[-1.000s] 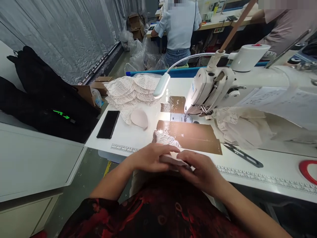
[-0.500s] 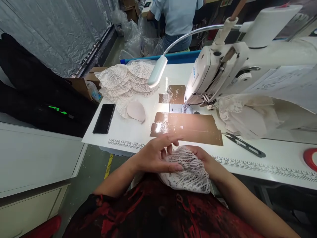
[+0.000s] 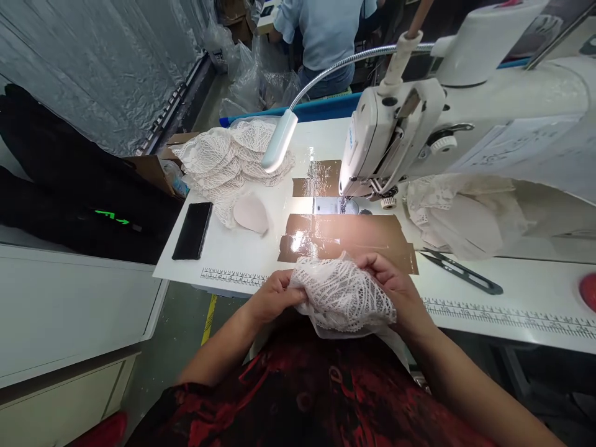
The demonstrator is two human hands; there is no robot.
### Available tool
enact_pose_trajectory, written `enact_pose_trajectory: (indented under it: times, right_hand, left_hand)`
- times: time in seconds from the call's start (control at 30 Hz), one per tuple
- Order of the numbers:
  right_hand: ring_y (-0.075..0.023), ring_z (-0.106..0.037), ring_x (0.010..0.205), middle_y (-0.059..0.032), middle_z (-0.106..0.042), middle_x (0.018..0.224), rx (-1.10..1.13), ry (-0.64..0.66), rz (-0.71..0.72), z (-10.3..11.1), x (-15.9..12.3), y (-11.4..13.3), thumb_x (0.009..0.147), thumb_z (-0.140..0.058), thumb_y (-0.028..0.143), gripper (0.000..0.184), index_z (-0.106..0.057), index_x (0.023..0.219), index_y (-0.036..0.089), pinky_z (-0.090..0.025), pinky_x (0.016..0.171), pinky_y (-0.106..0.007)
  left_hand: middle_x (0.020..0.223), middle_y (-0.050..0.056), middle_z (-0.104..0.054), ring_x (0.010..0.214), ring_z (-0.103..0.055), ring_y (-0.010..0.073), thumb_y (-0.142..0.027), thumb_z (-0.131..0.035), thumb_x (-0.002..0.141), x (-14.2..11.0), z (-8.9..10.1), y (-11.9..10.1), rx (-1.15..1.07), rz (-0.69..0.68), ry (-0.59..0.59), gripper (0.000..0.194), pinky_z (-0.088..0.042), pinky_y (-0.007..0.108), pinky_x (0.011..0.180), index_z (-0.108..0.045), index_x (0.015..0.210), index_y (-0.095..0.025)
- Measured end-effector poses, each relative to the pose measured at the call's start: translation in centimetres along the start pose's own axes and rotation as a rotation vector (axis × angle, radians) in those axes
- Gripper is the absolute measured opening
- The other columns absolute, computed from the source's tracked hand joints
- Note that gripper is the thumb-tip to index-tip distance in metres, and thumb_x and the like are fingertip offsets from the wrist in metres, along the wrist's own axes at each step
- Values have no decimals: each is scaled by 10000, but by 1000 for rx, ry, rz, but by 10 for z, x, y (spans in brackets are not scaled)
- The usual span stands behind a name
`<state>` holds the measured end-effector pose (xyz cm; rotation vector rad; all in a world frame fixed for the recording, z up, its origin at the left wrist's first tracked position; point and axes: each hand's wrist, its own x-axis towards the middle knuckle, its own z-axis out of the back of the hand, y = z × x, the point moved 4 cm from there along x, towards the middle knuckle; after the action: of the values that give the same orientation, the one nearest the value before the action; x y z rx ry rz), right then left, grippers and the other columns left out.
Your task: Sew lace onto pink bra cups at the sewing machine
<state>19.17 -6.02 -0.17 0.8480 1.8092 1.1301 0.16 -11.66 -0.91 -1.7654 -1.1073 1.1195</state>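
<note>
A white lace piece [image 3: 344, 295] with a sheer layer under it is stretched between my two hands, over the table's front edge. My left hand [image 3: 274, 298] pinches its left side between thumb and fingers. My right hand [image 3: 393, 285] grips its upper right edge, with some fingertips hidden by the lace. Beyond the hands stands a white sewing machine [image 3: 372, 143], its needle area lit. A beige pad [image 3: 251, 214] lies on the table at the left, by a stack of lace pieces [image 3: 214, 158].
A black phone [image 3: 192, 231] lies near the table's left edge. Brown tape [image 3: 344, 236] covers the tabletop before the needle. Thread snips [image 3: 460, 271] and more lace fabric [image 3: 465, 217] lie at the right. A lamp [image 3: 279, 141] overhangs the table. Another person [image 3: 328, 37] sits beyond.
My left hand has gone from spread fingers over the lace to pinching its left edge. The lace has been raised and spread out flatter. The view has shifted slightly.
</note>
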Motion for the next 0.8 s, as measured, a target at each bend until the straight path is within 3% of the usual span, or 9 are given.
enact_pose_trajectory:
  times: [0.13,0.2,0.3,0.43,0.5,0.6,0.7,0.77,0.8]
  right_hand:
    - [-175,-559,596,-35,-610,680,-6,90,-11,1,3,-7,811,-467,665,484,-618,815,205,-469,553,-300]
    - [-180,-577,662,-33,-630,731,-58,110,8,1,1,-6,791,-579,577,384,-636,828,199,-479,612,-301]
    - [-146,-549,673,0,-621,744,-137,30,106,5,-2,1,763,-694,390,190,-637,761,208,-452,619,-260]
    - [-144,-546,682,5,-621,743,-137,-87,292,2,-1,13,781,-684,351,157,-654,691,225,-450,640,-267]
    - [-166,-574,751,-11,-643,782,-187,-60,335,-8,2,16,770,-697,337,143,-683,680,225,-463,693,-290]
    - [-155,-562,687,-9,-630,706,-145,-6,269,-21,9,13,737,-726,339,173,-682,626,213,-461,640,-285]
    - [-123,-522,576,16,-611,619,104,-66,187,-19,14,9,670,-773,380,207,-664,605,217,-444,562,-265]
    - [-113,-513,542,30,-603,587,233,-157,198,-9,16,12,622,-799,402,239,-642,599,223,-450,552,-261]
    - [-111,-515,534,33,-603,585,250,-185,203,-3,17,14,611,-806,404,251,-633,601,223,-456,554,-261]
  left_hand:
    - [849,49,-697,797,-634,179,-395,-714,722,4,-10,0,-129,-110,-195,318,-478,285,743,-682,931,-156]
    - [875,46,-700,848,-643,194,-368,-694,740,6,-13,1,-228,-104,-252,297,-490,302,768,-673,955,-164]
    - [951,66,-699,986,-630,244,-426,-623,763,7,-13,2,-459,-33,-306,335,-499,355,834,-663,964,-162]
    - [1185,100,-628,1125,-570,275,-629,-532,752,8,-25,-1,-685,29,-174,584,-481,397,903,-615,1108,-174]
    - [1181,110,-626,1093,-581,268,-537,-667,696,10,-38,-1,-672,55,-88,570,-479,378,902,-607,1125,-166]
    - [984,61,-684,910,-629,201,-158,-791,551,15,-52,8,-607,112,-118,511,-497,304,804,-642,1039,-171]
    - [767,5,-670,686,-608,132,-66,-791,484,14,-49,19,-556,115,-175,400,-477,236,622,-668,851,-167]
    - [591,-3,-607,547,-562,103,-150,-809,540,8,-42,17,-467,82,-24,211,-432,221,532,-614,619,-135]
    - [516,-2,-563,493,-538,96,-209,-801,594,3,-39,13,-397,64,113,266,-414,222,506,-559,522,-127]
